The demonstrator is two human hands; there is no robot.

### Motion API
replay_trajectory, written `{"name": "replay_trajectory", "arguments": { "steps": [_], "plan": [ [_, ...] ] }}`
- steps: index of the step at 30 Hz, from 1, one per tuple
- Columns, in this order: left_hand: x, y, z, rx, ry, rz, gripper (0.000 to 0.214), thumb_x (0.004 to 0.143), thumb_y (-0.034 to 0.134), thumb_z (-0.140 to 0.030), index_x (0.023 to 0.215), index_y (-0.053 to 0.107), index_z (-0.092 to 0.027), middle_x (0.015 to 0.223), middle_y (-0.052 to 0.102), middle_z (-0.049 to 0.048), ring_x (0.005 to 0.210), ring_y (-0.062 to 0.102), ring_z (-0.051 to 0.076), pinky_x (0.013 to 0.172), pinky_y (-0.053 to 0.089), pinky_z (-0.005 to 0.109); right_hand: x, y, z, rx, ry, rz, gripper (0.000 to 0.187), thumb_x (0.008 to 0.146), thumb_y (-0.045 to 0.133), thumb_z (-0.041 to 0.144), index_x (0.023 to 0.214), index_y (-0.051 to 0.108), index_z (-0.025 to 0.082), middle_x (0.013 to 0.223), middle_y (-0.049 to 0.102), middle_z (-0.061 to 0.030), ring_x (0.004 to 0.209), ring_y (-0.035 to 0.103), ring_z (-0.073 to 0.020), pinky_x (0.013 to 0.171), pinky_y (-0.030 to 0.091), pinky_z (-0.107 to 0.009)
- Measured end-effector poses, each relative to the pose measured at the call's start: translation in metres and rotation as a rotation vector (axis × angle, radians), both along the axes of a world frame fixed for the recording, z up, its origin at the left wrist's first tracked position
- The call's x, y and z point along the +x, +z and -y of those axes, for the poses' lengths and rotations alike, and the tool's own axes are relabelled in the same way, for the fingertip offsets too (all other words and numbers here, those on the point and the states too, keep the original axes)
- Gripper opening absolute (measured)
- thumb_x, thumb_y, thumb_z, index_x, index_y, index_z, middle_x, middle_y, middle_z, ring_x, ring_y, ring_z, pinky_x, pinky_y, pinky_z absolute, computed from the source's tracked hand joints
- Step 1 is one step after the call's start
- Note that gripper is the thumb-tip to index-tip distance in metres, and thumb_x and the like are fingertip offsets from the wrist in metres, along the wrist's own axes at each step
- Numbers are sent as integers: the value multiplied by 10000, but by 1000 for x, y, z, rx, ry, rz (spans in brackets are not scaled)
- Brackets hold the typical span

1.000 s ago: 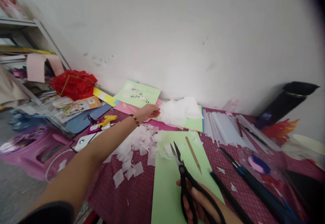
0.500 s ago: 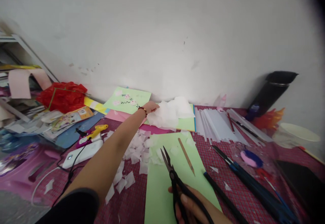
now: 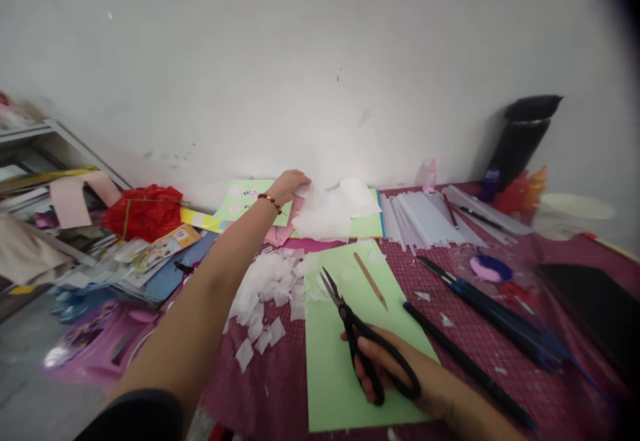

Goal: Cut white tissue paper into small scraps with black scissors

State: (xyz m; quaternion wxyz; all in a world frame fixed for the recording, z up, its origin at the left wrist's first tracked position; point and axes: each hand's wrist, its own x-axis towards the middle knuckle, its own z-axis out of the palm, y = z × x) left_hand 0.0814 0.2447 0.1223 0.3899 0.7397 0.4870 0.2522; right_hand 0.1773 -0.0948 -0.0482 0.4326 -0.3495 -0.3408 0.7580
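My left hand (image 3: 292, 185) reaches far forward to the wall side of the table, its fingers pinched at the upper left edge of white tissue paper (image 3: 323, 215). My right hand (image 3: 387, 361) holds black-handled scissors (image 3: 347, 314) above a light green sheet (image 3: 365, 397), their blades slightly parted and pointing up and left. A brown pencil (image 3: 371, 282) lies on that sheet. Left of it is a heap of small white paper squares (image 3: 265, 277). Behind my left wrist rests a green card with pink flowers (image 3: 237, 194).
To the right lie a black pen (image 3: 465, 361), a blue-handled knife (image 3: 493, 314), white strips (image 3: 425, 217) and a dark tablet-like slab (image 3: 590, 301). A black cylinder (image 3: 525, 141) leans at the wall. Leftward are a red bag (image 3: 145, 214) and a pink plastic stool (image 3: 100, 347).
My left hand has risen slightly with the tissue paper's edge. The view has shifted, and my right hand with the scissors sits a little farther right on the green sheet.
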Motion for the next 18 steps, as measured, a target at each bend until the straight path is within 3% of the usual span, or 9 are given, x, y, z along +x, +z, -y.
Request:
{"name": "replay_trajectory", "arguments": {
  "steps": [4,7,10,13,18],
  "plan": [
    [-4,21,35,-7,-9,37,541,843,553,-46,1373,450,-86,863,634,72,694,608,110,645,510,239,-3,0,-1,23,-6,3,643,758,645,693,1075,532,146,690,584,33,505,552,-81,485,398,-217],
    [-18,23,69,-22,-64,63,641,758,575,-4,1372,507,-176,776,626,23,605,564,90,571,463,211,-2,2,-1,56,-1,33,626,751,643,701,1036,525,156,675,589,34,490,552,-82,465,362,-212],
    [-38,18,101,-91,-146,75,540,704,576,12,1200,666,-178,743,658,27,569,553,88,552,442,208,0,3,0,97,0,49,577,765,663,662,1027,523,168,690,602,27,530,576,-101,509,406,-236],
    [-62,15,129,-184,-156,70,427,697,547,-2,1050,729,-161,814,710,56,585,592,104,555,455,222,3,4,1,91,39,58,553,794,650,636,1068,511,177,697,602,21,558,583,-121,547,447,-269],
    [-115,33,177,-123,-107,-3,400,745,574,-85,1107,715,-179,762,712,34,550,567,93,538,441,203,8,19,3,155,52,225,526,825,607,626,1086,535,174,724,576,9,568,556,-126,535,433,-273]
  ]
}}
